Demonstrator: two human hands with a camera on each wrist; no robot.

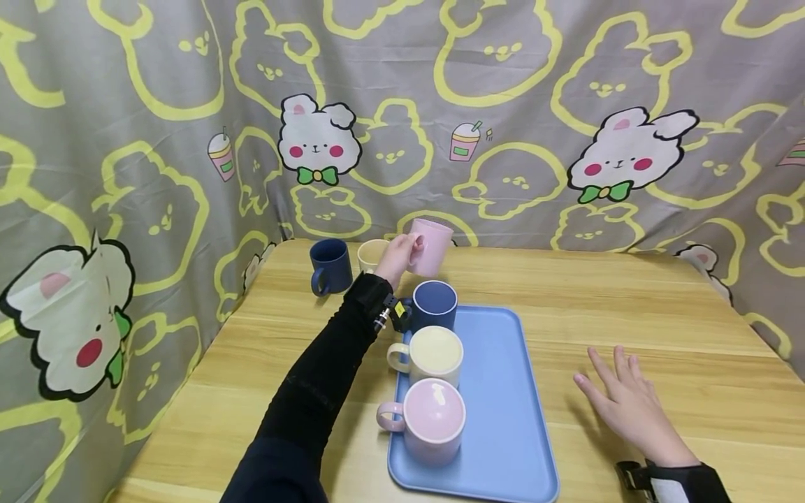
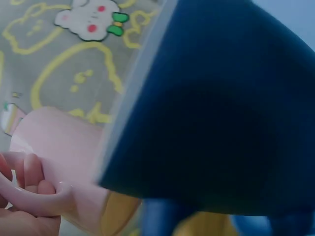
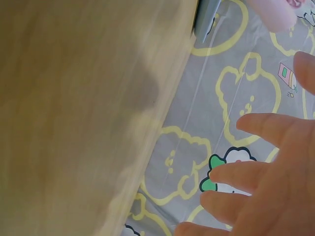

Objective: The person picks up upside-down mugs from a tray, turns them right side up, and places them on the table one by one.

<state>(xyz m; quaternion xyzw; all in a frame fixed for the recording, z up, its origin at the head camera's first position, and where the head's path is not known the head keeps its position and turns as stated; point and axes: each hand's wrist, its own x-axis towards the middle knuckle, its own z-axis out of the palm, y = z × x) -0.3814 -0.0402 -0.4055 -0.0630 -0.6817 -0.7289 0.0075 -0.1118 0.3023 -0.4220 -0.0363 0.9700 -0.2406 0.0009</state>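
My left hand grips a pink mug by its handle, fingers curled through it. That mug tilts slightly and looks lifted, beyond the blue tray's far end. Three mugs stand along the tray's left side, handles to the left: a navy mug farthest, a cream mug in the middle and another pink mug nearest. In the left wrist view, a dark blue mug close to the camera covers much of the scene. My right hand, fingers spread, is over the table right of the tray, holding nothing.
At the table's back left stand another navy mug and a second cream mug, partly hidden by my left hand. A patterned curtain hangs behind and along the sides of the wooden table.
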